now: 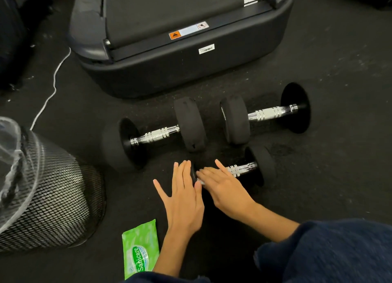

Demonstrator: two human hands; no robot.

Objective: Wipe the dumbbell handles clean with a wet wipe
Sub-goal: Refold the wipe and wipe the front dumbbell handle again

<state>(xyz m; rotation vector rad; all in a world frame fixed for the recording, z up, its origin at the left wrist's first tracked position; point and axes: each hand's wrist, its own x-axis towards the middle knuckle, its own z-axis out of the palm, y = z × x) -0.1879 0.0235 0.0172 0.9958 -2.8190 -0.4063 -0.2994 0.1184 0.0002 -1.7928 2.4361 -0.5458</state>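
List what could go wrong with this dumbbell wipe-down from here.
1. The near dumbbell lies on round plates; the right hand rubbing its handle could roll it, though the left hand braces one end.
2. The wipe pack sits close to the left forearm, so it may get knocked aside.

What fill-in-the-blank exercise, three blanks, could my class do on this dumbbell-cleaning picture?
1. The number of dumbbells lying on the floor is ____.
2. The colour of the wipes packet near the left hand is ____.
3. The right hand rests on the handle of the ____ dumbbell.

Missing words: three; green; nearest
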